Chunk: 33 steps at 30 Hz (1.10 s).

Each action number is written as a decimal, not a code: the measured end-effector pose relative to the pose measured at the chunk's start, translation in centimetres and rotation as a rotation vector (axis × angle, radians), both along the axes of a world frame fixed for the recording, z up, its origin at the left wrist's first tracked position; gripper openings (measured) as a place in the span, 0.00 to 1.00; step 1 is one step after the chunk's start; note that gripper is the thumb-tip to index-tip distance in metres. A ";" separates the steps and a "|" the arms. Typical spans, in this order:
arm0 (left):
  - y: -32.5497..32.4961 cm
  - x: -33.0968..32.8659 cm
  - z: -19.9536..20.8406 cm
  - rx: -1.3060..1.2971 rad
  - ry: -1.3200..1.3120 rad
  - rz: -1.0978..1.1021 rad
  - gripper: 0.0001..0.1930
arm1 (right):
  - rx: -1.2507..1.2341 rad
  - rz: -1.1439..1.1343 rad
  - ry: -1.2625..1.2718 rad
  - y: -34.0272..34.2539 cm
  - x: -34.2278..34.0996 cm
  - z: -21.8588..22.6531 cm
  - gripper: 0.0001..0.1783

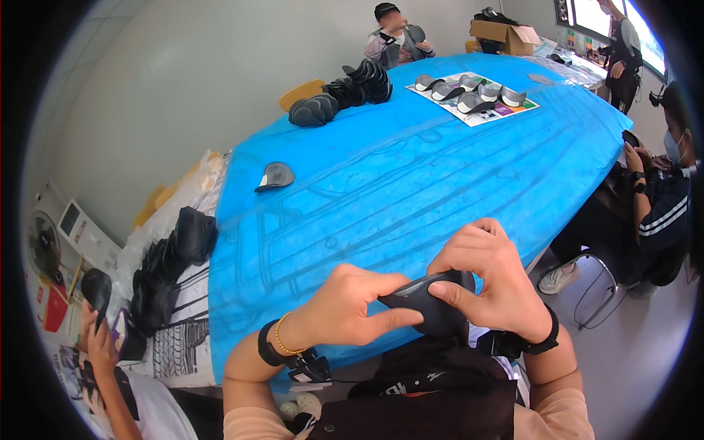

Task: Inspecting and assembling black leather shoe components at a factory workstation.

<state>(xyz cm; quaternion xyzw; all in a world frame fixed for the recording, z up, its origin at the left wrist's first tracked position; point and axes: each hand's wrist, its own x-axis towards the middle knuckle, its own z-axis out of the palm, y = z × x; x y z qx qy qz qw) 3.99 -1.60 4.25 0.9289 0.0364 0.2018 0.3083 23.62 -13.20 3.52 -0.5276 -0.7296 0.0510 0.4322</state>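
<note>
ok so u've got a dark curved pad (441,314) gripped in both hands rn, held by the near edge of the blue table cover (411,187). Ur left hand (358,302) pinches its left end btwn thumb & index; ur right hand (490,277) has the thumb pressed on the face, fingers at the upper right edge. Clock-wise from that pad: lone grey pad (277,175) at abt 10, dark stack (370,83) around 11, printed sheet (506,111) w/ several grey-and-white pads (475,103) approx 12, another dark pile (155,279) at 9, co-worker's striped sleeve (664,216) at 2.
</note>
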 end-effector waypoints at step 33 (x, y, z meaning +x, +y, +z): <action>1.3 -0.2 -0.5 -0.085 0.043 0.041 0.12 | -0.126 0.037 0.260 1.1 0.2 -2.2 0.07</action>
